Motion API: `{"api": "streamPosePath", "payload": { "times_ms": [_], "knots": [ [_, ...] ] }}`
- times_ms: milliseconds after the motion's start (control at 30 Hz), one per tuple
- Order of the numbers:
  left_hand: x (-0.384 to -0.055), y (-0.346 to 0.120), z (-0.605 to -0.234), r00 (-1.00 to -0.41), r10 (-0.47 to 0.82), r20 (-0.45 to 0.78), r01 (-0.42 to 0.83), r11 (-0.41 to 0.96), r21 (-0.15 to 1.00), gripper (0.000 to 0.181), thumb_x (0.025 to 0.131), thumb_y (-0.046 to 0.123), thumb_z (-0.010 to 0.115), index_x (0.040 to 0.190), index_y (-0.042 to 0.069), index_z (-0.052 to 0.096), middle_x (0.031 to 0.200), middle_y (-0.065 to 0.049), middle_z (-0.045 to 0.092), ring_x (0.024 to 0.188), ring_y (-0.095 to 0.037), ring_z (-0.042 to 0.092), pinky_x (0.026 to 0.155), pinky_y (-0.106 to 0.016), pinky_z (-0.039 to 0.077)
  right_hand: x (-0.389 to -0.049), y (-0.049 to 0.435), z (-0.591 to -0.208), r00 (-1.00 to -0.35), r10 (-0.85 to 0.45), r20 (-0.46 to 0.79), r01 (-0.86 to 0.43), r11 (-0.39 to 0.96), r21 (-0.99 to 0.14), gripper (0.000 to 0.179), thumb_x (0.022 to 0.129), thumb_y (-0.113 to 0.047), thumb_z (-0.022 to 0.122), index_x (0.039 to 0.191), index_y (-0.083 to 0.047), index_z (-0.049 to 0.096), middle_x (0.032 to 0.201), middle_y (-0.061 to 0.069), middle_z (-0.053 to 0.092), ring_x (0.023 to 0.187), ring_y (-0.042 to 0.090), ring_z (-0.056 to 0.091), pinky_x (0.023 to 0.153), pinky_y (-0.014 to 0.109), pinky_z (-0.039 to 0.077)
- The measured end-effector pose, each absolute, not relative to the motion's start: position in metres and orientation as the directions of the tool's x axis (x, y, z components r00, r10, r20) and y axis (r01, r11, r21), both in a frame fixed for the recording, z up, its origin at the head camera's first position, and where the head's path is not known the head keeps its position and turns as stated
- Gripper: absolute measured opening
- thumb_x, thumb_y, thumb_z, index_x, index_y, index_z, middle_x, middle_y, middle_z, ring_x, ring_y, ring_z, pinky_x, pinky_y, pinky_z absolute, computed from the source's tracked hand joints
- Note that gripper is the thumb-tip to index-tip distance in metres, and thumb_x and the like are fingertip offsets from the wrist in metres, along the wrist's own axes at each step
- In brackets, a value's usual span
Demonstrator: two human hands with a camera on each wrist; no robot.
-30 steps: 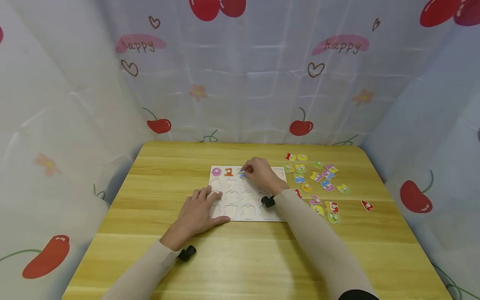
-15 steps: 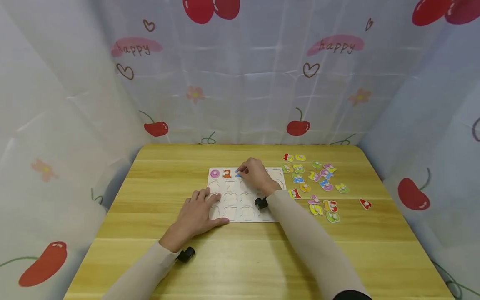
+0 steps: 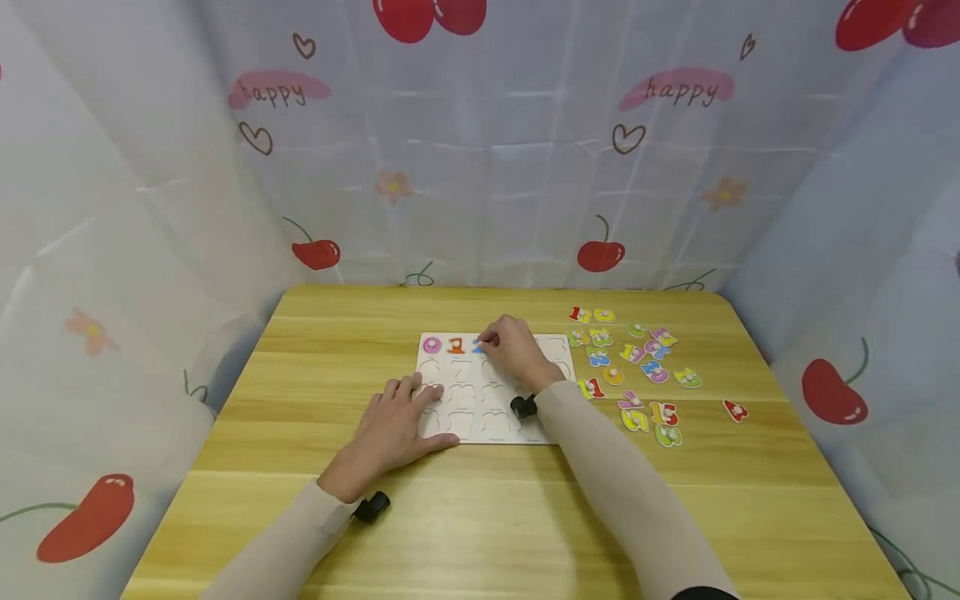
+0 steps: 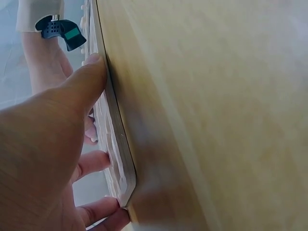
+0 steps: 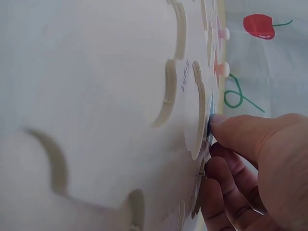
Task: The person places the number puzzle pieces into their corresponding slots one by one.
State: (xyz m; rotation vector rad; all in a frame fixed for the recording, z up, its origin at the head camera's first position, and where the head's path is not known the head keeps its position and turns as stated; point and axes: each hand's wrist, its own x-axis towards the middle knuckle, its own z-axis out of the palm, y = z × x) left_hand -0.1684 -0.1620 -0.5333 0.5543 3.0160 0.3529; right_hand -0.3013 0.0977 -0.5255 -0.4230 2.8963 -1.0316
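A white number puzzle board point(image 3: 517, 437) lies flat on the table, most of its recesses showing bare. My left hand point(image 3: 392, 425) rests over its left edge, fingers spread; in the left wrist view the thumb point(image 4: 89, 77) lies along the near edge. At the top row, my right hand point(image 3: 515, 350) pinches a blue number 2 puzzle piece point(image 3: 477, 344), partly hidden by the fingers. From the right wrist view, that piece point(image 5: 211, 118) is at the board's surface. To its left sit a purple 0 point(image 3: 432, 345) and an orange 1 point(image 3: 455, 346) in their recesses.
Several loose number pieces with knobs point(image 3: 655, 372) lie scattered right of the board. A red piece point(image 3: 735, 411) lies apart, further right. The wooden table point(image 3: 480, 517) is bordered by a cherry-print curtain point(image 3: 480, 208) at the back and sides.
My right hand has shifted slightly left with the blue 2, uncovering loose pieces near the board's right edge. My left hand stays in place on the board.
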Motion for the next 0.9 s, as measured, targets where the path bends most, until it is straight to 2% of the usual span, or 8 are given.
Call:
{"api": "streamPosePath", "payload": {
  "times_ms": [233, 600, 900],
  "knots": [
    [-0.169, -0.161, -0.53, -0.932, 0.363, -0.017, 0.349, 0.906, 0.239, 0.09, 0.096, 0.083, 0.078, 0.166, 0.027, 0.065, 0.175, -0.02, 0.052, 0.154, -0.046, 0.053, 0.119, -0.066, 0.054, -0.298, 0.101, -0.524, -0.965, -0.26, 0.045, -0.231, 0.748, -0.622, 0.016, 0.113, -0.014, 0.079, 0.124, -0.009, 0.089, 0.119, 0.01, 0.074, 0.106, 0.023, 0.071, 0.095, 0.039, 0.063],
    [-0.171, -0.16, -0.531, -0.931, 0.364, -0.022, 0.347, 0.905, 0.247, 0.091, 0.097, 0.084, 0.077, 0.167, 0.028, 0.063, 0.176, -0.02, 0.051, 0.156, -0.047, 0.051, 0.122, -0.068, 0.052, -0.284, 0.124, -0.509, -0.963, -0.269, 0.017, -0.228, 0.78, -0.582, 0.03, 0.113, -0.017, 0.079, 0.142, -0.009, 0.083, 0.129, 0.013, 0.073, 0.118, 0.029, 0.072, 0.104, 0.046, 0.064],
    [-0.17, -0.162, -0.531, -0.934, 0.356, -0.036, 0.337, 0.907, 0.251, 0.092, 0.096, 0.083, 0.079, 0.168, 0.028, 0.063, 0.177, -0.02, 0.05, 0.157, -0.046, 0.05, 0.123, -0.067, 0.051, -0.261, 0.166, -0.491, -0.957, -0.272, 0.105, -0.284, 0.795, -0.537, 0.029, 0.11, -0.017, 0.082, 0.135, -0.004, 0.085, 0.129, 0.02, 0.076, 0.116, 0.037, 0.077, 0.101, 0.053, 0.066]
  ]
}}
